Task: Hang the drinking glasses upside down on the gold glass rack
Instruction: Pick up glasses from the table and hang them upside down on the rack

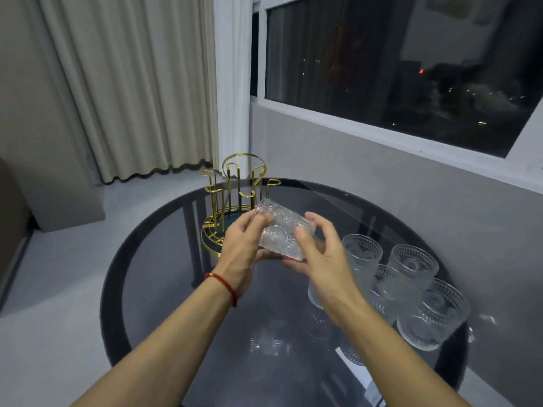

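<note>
A clear embossed drinking glass (282, 230) lies tilted on its side in the air above the table, held between both hands. My left hand (244, 245) grips its far end and my right hand (320, 254) holds its near end. Just behind the glass stands the gold glass rack (235, 198), with upright hooked prongs on a round dark base; no glass hangs on it. Several more embossed glasses (411, 268) stand upright in a cluster on the table to the right, partly hidden by my right forearm.
The round dark glass table (164, 259) has a black rim and reflects the glasses. A curtain (132, 83) hangs at the back left. A window (396, 60) and a grey wall run along the right, close to the table's far edge.
</note>
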`<control>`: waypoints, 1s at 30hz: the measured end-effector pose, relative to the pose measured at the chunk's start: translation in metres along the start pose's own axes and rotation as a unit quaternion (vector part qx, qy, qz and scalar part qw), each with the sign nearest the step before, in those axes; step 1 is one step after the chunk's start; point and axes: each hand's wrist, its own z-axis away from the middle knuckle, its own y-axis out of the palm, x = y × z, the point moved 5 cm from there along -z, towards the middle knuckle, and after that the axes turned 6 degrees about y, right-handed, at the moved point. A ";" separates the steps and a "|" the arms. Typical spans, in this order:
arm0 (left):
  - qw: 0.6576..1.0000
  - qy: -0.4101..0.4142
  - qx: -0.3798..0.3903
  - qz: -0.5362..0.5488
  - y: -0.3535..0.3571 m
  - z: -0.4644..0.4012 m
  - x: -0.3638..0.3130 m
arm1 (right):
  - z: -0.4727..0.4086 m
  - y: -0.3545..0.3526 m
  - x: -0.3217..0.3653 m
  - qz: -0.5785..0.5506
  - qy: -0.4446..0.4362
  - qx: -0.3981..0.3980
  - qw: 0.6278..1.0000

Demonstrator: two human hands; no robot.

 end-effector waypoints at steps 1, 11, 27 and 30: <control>1.000 0.005 0.001 -0.017 -0.006 -0.001 0.005 | -0.001 -0.003 0.004 0.010 -0.011 -0.023 1.000; 0.797 0.082 -0.036 -0.597 -0.074 -0.011 0.068 | -0.083 -0.007 0.103 0.146 -0.105 -0.203 0.963; 0.735 0.050 0.039 -0.675 -0.076 -0.017 0.098 | -0.264 0.161 0.116 0.520 -0.094 0.027 0.849; 0.739 0.057 0.030 -0.671 -0.074 -0.015 0.098 | -0.272 0.173 0.099 0.571 -0.042 0.104 0.813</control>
